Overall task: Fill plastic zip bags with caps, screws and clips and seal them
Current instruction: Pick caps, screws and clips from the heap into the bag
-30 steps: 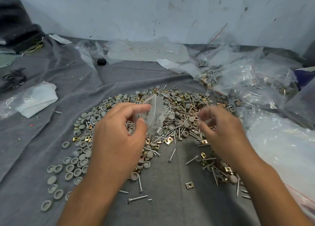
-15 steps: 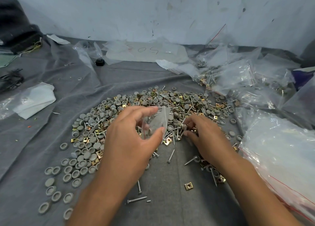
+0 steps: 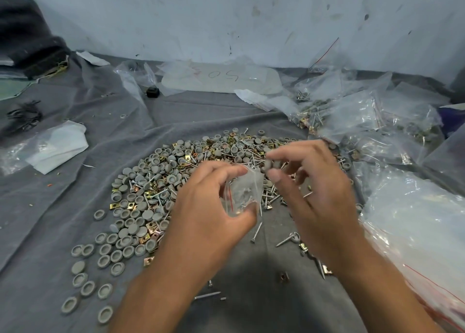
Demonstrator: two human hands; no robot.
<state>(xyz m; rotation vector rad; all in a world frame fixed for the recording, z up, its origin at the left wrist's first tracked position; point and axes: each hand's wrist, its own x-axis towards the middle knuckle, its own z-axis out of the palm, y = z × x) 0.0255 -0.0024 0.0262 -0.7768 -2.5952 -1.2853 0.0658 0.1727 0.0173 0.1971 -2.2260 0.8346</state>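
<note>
Head view: the left hand (image 3: 208, 214) grips a small clear zip bag (image 3: 242, 193) between thumb and curled fingers, mouth up, just above the near edge of the pile of caps, screws and clips (image 3: 201, 171) on the grey cloth (image 3: 75, 207). The right hand (image 3: 319, 197), just right of the bag, pinches a grey cap (image 3: 267, 165) at the bag's mouth (somewhat blurred). Filled bags (image 3: 364, 121) lie right of the pile; a folded white sheet (image 3: 55, 148) lies left of it.
</note>
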